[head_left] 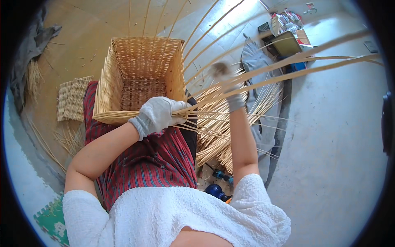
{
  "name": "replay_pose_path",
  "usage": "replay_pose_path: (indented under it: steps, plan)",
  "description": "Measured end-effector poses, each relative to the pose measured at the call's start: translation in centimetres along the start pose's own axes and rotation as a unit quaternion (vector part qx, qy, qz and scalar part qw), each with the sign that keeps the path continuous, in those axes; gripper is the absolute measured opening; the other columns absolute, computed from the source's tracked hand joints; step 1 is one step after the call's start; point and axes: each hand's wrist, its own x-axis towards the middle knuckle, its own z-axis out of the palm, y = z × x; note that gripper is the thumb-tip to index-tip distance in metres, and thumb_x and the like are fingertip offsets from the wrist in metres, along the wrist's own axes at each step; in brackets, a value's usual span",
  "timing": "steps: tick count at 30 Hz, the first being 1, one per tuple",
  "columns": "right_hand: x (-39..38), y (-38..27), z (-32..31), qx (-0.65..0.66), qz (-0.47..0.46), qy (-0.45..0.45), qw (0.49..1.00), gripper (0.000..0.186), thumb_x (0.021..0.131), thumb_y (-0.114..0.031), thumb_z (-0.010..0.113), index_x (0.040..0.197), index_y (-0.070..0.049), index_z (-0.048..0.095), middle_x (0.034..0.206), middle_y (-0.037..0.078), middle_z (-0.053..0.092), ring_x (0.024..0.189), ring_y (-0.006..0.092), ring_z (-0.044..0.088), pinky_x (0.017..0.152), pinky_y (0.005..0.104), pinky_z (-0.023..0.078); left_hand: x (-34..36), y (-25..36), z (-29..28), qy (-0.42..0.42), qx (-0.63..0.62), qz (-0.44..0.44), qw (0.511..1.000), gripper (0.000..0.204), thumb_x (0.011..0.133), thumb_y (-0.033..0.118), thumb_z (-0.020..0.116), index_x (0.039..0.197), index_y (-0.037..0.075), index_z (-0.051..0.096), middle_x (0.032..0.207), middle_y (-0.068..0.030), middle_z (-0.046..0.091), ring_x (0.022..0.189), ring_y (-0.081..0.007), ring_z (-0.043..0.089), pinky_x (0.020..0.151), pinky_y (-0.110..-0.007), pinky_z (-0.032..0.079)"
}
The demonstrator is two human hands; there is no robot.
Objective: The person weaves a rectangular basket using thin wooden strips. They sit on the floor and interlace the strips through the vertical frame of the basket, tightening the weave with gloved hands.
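Observation:
A rectangular woven wicker basket (175, 78) rests on my lap, its opening toward me. At its near right corner my left hand (158, 113), in a white knit glove, is closed over the rim and the bases of several long wicker rods (284, 78). These rods fan out to the right from that corner, and others rise from the far and right rims. My right hand (225, 78), also gloved, is raised to the right of the basket among the rods. Motion smears its fingers, so whether it grips a rod is unclear.
A pile of loose wicker rods (218, 127) lies on a grey cloth (267, 136) at my right. Woven panels (74, 99) lie at the left. Blue tools (216, 190) sit by my right hip. A cluttered box (286, 43) stands far right.

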Motion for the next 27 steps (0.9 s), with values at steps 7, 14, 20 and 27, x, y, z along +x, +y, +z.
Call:
replay_pose_path:
  steps: [7,14,20,27]
  plan:
    - [-13.1,-1.2,6.8,0.068,0.251,-0.113,0.959,0.049,0.108,-0.043,0.046,0.095,-0.004,0.072,0.088,0.02,0.072,0.085,0.0407,0.07,0.081,0.0481,0.054,0.1,0.5,-2.2,0.011,0.138,0.079,0.987,0.047,0.079,0.041,0.083,0.12,0.018,0.074,0.124,-0.0125,0.066,0.12,-0.0328,0.058,0.119,-0.054,0.036]
    - [-5.9,-10.3,-1.8,0.24,-0.098,-0.149,0.954,0.025,0.098,-0.026,0.067,0.108,-0.005,0.076,0.099,0.013,0.074,0.077,0.027,0.071,0.076,0.0398,0.055,1.0,-1.2,-4.3,-0.157,-0.021,0.062,0.985,0.09,0.065,0.036,0.094,0.146,0.018,0.058,0.155,-0.0161,0.05,0.136,-0.0362,0.055,0.113,-0.043,0.045]
    - [-5.5,-12.0,-6.0,0.356,-0.191,-0.427,0.809,0.027,0.094,-0.018,0.074,0.118,-0.007,0.077,0.106,0.007,0.072,0.087,0.0187,0.066,0.079,0.036,0.053,0.5,-1.5,-5.0,-0.186,-0.014,0.034,0.982,0.045,0.078,0.02,0.086,0.119,0.011,0.07,0.168,-0.0091,0.035,0.131,-0.0353,0.06,0.108,-0.041,0.051]
    - [-8.0,-0.5,-3.8,0.537,0.066,-0.24,0.806,0.006,0.094,-0.013,0.074,0.098,-0.014,0.07,0.091,0.001,0.061,0.085,0.0133,0.06,0.076,0.0307,0.051,0.1,-1.8,-4.5,-0.169,-0.018,0.031,0.985,0.04,0.081,0.019,0.083,0.118,0.012,0.072,0.167,-0.006,0.037,0.129,-0.0311,0.062,0.102,-0.037,0.055]
